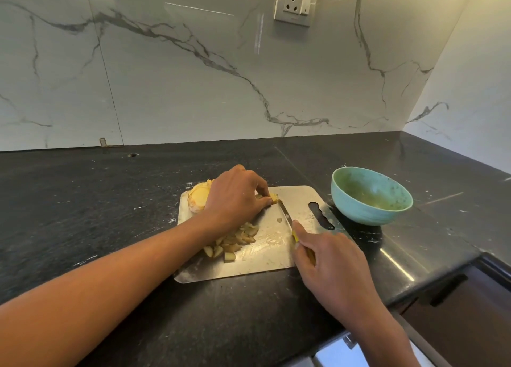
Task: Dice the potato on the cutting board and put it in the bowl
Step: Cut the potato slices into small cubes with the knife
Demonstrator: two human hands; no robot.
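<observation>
On the dark stone table (110,201) lies a metal cutting board (265,259). The left hand (235,198) pinches a small yellow potato piece (273,198) at its fingers (266,201). Just beside them the yellow-handled knife (286,214), gripped by the right hand (331,264), touches it. Diced potato cubes (235,242) sit below the left wrist; a pale green bowl (372,195) stands beyond the right fingers.

Soft even light (wide-angle warping), glossy glare

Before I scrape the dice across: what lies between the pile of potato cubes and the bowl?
In the head view: bare metal cutting board, the knife in the right hand, then the board's handle slot.
</observation>
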